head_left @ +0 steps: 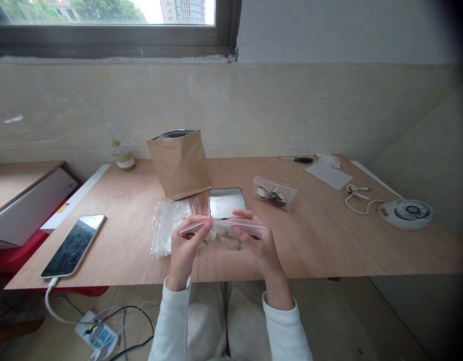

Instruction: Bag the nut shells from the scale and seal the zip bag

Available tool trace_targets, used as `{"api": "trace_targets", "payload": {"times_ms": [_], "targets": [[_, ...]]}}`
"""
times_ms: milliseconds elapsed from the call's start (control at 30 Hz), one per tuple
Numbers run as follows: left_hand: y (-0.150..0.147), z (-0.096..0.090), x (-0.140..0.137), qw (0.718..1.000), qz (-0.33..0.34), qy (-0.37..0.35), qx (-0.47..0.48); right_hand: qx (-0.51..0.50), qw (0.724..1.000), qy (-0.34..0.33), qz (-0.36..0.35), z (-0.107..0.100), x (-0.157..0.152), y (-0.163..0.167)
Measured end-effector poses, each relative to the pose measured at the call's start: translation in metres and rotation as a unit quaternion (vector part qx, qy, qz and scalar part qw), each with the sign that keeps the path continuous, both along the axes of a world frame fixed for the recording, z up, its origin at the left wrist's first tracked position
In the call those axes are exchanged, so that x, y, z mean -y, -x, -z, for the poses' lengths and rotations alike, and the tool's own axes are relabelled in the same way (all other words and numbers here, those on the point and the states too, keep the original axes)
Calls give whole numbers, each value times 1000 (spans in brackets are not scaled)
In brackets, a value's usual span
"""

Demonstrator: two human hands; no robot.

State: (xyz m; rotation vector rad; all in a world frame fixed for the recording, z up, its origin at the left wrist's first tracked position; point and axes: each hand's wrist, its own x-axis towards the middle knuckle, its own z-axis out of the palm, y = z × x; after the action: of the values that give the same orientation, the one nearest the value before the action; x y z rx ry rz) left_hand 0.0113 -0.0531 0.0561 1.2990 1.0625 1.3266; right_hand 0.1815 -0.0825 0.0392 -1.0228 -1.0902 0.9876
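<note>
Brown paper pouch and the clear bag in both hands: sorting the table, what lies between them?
In the head view, a small silver metal tray lies between the brown paper pouch and the clear zip bag.

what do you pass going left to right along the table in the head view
black smartphone on a white cable → small yellow-capped bottle → brown paper pouch → clear zip bag of dark pieces → green-handled screwdriver → white round device

Long white sleeves with ribbed cuffs at wrists; light, off-white trousers; both hands bare.
</note>
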Motion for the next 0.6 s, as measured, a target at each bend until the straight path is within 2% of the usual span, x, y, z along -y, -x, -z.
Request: {"api": "trace_targets", "payload": {"times_ms": [133,300,600], "targets": [[-1,1,-1,1000,20,-2,-4,9,1000,4,16,-1,0,4],[-1,0,0,999,32,-17,28,27,998,-31,40,-3,-1,5],[-3,-2,0,999,18,-30,28,48,995,-57,66,-5,-1,6]]}}
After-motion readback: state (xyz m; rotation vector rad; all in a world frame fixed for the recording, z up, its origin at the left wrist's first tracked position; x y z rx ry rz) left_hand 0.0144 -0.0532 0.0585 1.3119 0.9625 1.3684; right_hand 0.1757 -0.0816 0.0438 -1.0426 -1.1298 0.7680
